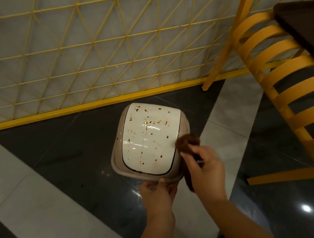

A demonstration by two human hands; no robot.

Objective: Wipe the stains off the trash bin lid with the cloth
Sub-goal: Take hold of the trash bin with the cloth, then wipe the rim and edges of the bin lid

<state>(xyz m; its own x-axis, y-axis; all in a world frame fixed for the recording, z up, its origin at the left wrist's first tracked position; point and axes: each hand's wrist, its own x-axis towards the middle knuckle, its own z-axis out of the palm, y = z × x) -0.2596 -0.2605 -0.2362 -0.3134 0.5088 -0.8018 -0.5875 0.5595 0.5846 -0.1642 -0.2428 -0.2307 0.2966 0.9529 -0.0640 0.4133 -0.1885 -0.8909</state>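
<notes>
Fingers of our right hand (203, 164) curl round a dark brown cloth (186, 143), bunched end poking out fwd & touching the right edge of the trash bin lid (150, 137); rest of the cloth hangs down below the palm. Right forearm comes in from bottom right, wrist slightly bent twd the bin. Our left hand (157, 192) sits at the near edge of the trash bin (118, 163), thumb on the beige rim, fingers tucked under it, gripping; left forearm runs straight up from bottom centre. Lid is white, glossy, domed, w/ brown stains (153, 122) scattered across it, densest nr the far half. No brand, label or writing legible on lid or bin. Bin stands on a dark & pale tiled floor (57, 151), just before a yellow wire fence (86, 68). Yellow slatted chair (286, 87) to the right, beside a dark tabletop (307, 27).
</notes>
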